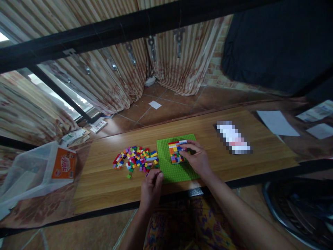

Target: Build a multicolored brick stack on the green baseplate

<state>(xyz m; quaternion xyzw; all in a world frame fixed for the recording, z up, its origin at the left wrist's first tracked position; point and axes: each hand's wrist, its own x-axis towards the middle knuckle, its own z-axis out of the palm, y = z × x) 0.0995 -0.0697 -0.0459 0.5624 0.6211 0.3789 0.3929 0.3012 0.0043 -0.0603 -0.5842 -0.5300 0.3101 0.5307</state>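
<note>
A green studded baseplate (166, 173) lies on the wooden board, with a multicoloured block of building bricks (174, 152) built up on it. My right hand (197, 159) reaches over this block from the right. Its thumb and forefinger come together in a pinch at a small brick on the top layer, and the fingers partly cover the block's right side. Close to the baseplate's lower left edge, my left hand (153, 185) is closed with curled fingers; whatever is in it is hidden. Just beyond it spreads a loose heap of coloured building bricks (137, 159).
A wooden board (104, 187) carries everything. To the right lies a blurred-out oblong object (234, 137), with paper sheets (278, 123) past it. At left stands a clear plastic bin (33, 173) with an orange label. A dark bar (104, 33) crosses above, before striped curtains (179, 66).
</note>
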